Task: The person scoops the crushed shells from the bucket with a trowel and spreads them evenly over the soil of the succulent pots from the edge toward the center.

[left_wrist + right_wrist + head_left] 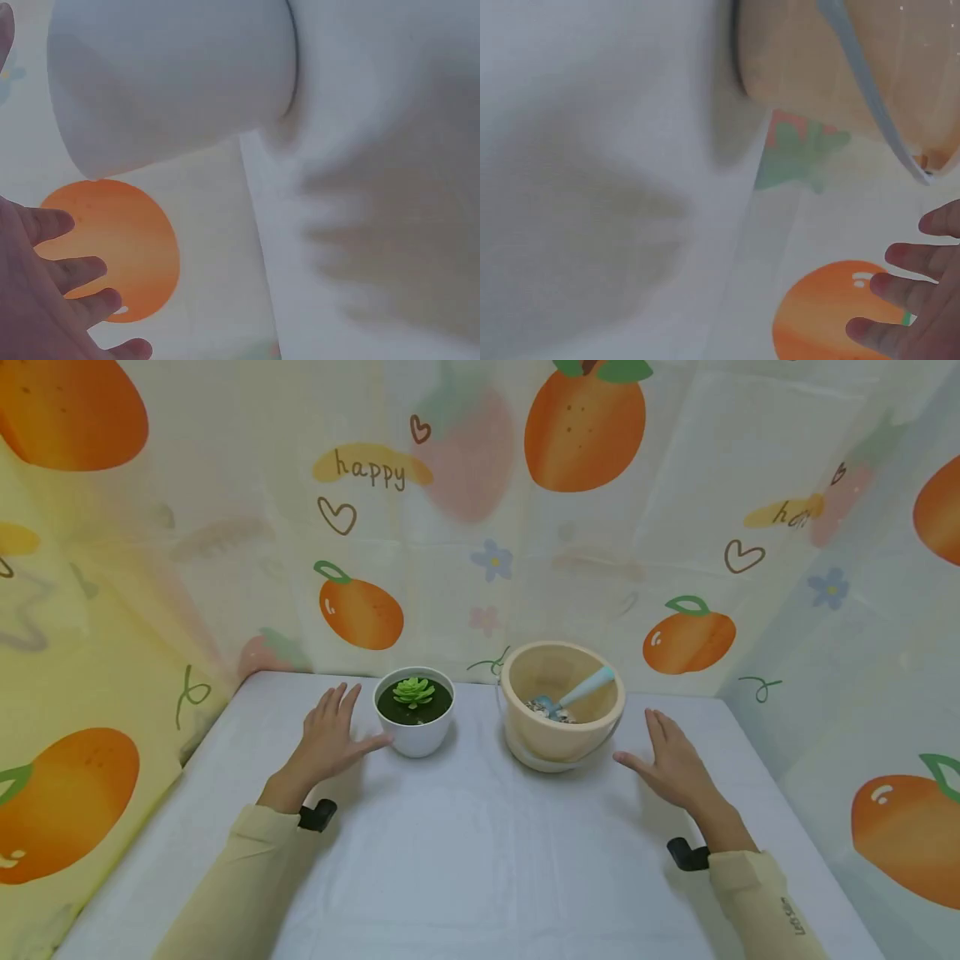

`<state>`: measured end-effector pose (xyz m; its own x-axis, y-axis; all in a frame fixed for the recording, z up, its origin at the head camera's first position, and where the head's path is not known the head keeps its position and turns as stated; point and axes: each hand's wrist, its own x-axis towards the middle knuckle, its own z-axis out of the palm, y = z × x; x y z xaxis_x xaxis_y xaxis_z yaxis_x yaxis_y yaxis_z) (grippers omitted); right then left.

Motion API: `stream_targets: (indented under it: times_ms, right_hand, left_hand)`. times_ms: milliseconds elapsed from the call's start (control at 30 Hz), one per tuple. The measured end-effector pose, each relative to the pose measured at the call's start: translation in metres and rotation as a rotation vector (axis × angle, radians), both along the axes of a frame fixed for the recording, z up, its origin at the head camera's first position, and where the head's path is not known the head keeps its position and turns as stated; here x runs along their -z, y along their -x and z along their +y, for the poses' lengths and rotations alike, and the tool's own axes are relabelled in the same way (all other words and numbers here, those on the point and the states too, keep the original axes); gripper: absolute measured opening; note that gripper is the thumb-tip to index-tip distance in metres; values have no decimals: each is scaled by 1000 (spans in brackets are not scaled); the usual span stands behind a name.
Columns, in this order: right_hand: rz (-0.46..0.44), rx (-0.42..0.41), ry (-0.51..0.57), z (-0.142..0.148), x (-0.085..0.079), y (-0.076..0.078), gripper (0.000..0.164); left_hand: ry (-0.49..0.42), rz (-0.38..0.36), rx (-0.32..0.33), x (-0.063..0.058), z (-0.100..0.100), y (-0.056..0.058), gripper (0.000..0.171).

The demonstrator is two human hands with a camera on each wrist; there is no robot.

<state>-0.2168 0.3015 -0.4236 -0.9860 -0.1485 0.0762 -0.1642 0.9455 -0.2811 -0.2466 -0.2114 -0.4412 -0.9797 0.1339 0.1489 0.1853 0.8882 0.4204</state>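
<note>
On the white table [480, 860] before me, a white pot [416, 742] holding a green succulent [413, 692] stands left of a beige bucket [551, 743], in which a light-blue scoop [587, 687] leans. The person's hands are well apart, fingers extended: the left [325, 745] just beside the pot, the right [672, 766] near the bucket. Behind hangs a fruit-printed cloth [450, 610].

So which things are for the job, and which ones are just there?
Probably for the job, being nearest the hands:
white pot with a green plant, beside the left hand
cream bucket, near the right hand
light-blue scoop, in the bucket
small loose bits, under the scoop

Just there:
white tablecloth
fruit-print backdrop
black wrist pieces
</note>
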Motion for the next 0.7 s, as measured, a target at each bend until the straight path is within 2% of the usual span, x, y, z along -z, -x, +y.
stream_targets:
  times_ms: [333,700]
  right_hand:
    - [27,10,59,0,-11,2,99]
    - [27,17,93,-5,-25,12,97]
  left_hand:
    - [-79,5,26,-6,7,7,108]
    - [-145,29,78,-20,23,11,107]
